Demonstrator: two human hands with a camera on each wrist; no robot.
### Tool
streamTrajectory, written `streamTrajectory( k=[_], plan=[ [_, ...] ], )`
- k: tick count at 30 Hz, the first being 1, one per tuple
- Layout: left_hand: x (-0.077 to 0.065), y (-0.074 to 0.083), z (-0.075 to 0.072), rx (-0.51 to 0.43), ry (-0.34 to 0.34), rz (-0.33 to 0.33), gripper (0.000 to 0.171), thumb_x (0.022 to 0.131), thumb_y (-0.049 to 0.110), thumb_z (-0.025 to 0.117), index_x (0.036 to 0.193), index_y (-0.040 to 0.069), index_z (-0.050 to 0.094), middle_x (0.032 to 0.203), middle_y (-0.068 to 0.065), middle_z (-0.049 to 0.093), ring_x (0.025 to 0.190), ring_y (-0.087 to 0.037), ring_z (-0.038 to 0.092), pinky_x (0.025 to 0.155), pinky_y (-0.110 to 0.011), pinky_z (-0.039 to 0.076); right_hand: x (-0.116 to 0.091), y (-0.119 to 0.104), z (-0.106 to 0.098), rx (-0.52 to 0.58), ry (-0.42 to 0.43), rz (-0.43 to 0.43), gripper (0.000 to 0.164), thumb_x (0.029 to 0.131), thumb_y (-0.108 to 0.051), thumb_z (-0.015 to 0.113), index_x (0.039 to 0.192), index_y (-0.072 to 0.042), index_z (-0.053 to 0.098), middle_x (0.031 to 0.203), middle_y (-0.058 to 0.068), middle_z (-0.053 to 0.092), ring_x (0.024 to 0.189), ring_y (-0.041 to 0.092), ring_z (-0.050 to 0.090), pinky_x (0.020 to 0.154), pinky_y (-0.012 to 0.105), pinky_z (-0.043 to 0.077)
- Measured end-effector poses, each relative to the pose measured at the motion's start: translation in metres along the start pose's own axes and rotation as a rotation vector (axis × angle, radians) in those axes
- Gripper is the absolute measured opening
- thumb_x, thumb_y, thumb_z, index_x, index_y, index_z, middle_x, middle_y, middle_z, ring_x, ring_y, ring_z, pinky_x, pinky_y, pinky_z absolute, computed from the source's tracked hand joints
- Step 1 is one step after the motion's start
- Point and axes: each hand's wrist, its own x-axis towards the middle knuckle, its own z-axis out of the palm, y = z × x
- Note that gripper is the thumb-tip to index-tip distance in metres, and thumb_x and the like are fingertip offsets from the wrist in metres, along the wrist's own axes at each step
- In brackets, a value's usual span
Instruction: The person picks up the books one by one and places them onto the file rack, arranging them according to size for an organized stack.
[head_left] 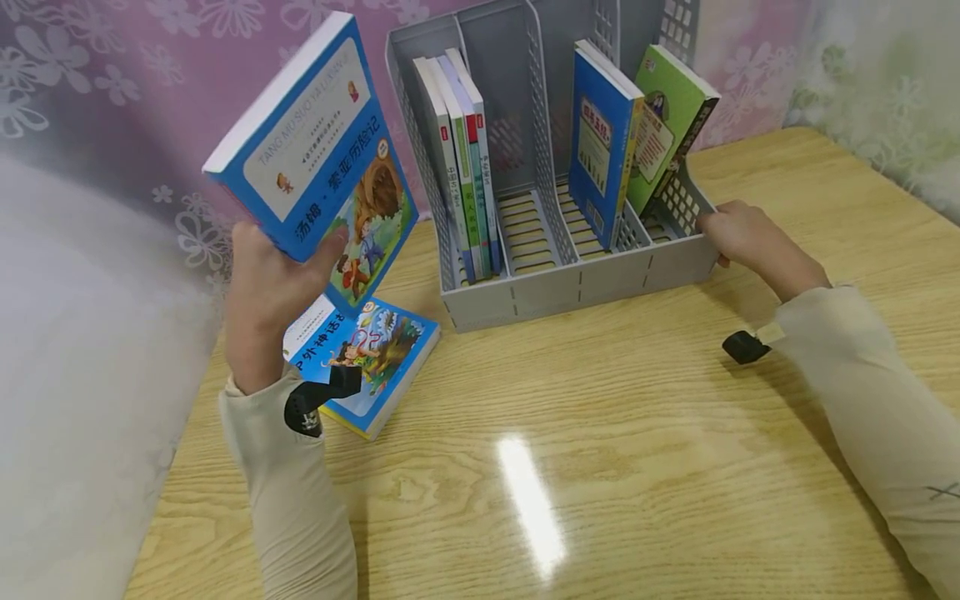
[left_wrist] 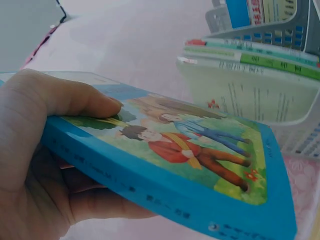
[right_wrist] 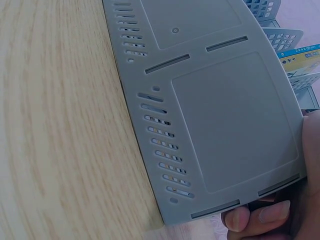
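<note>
My left hand point(head_left: 273, 292) holds up a thick blue paperback book point(head_left: 322, 158) with cartoon children on its cover. In the left wrist view, the thumb lies on the front cover of the book point(left_wrist: 175, 150) and the other fingers are underneath. A second blue book point(head_left: 386, 358) lies flat on the table just below it. My right hand point(head_left: 757, 246) grips the right front corner of a grey plastic book organizer point(head_left: 540, 292). The right wrist view shows curled fingertips point(right_wrist: 275, 212) at the edge of the organizer's panel point(right_wrist: 235, 130).
Several thin books point(head_left: 468, 167) stand in the organizer's left compartment. A blue book point(head_left: 600, 150) and a leaning green book point(head_left: 663, 125) stand farther right. The wooden table point(head_left: 637, 433) meets a flowered pink curtain point(head_left: 172, 100) behind.
</note>
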Motion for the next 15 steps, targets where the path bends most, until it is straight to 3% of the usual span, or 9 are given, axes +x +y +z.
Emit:
streamTrajectory(
  k=[7,15],
  plan=[
    [0.003,0.007,0.004,0.070,-0.024,0.086,0.066,0.080,-0.001,0.067,0.142,0.006,0.046,0.131,-0.015,0.059,0.118,-0.032,0.058,0.095,-0.046,0.046,-0.001,0.001,0.000,0.005,-0.001,0.003,0.039,0.095,-0.027,0.025,0.081,0.000,0.048,0.057,0.009,0.053,0.063,0.028,0.045,0.059,0.036,0.033],
    [0.002,0.018,0.006,0.035,-0.028,0.041,0.064,0.079,-0.001,0.069,0.139,0.005,0.049,0.128,-0.014,0.061,0.116,-0.031,0.060,0.095,-0.048,0.046,-0.001,0.001,0.000,0.000,0.008,-0.004,0.037,0.094,-0.026,0.025,0.079,0.000,0.047,0.057,0.009,0.054,0.061,0.027,0.043,0.059,0.036,0.033]
  ],
)
